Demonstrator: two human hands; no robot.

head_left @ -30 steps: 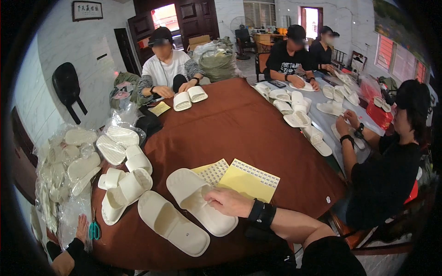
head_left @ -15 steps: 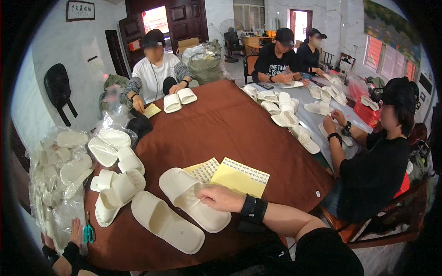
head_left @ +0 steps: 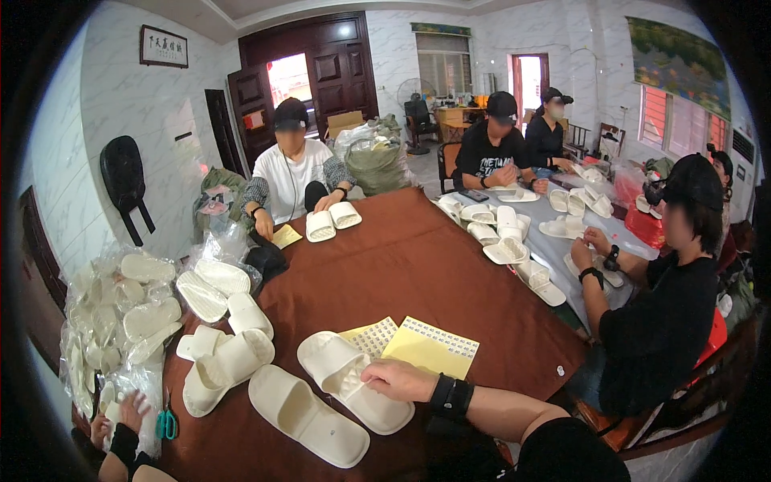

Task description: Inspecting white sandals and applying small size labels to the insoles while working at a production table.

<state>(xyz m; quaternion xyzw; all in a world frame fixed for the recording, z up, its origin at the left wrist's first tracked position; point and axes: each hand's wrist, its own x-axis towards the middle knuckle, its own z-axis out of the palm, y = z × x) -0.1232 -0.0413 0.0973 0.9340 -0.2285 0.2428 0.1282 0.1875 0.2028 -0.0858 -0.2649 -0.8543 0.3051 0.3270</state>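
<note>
My right hand (head_left: 397, 379), with a black wristband, lies on a white slipper (head_left: 353, 381) on the brown table (head_left: 418, 265), its fingers curled on the slipper's inner edge. A second white slipper (head_left: 305, 415) lies just left of it. Two yellow sticker sheets (head_left: 430, 347) sit right behind my hand. My left hand (head_left: 112, 408) is at the lower left with fingers spread against a clear plastic bag of slippers (head_left: 120, 321). Teal scissors (head_left: 166, 423) lie beside it.
More white slippers (head_left: 229, 361) are piled at the table's left. A person in a white shirt (head_left: 291, 181) sits at the far end with two slippers (head_left: 332, 221). Three people in black sit along the right side with several slippers (head_left: 506, 241).
My right hand stays on the same slipper and my left hand stays by the bag. Only the view has shifted slightly.
</note>
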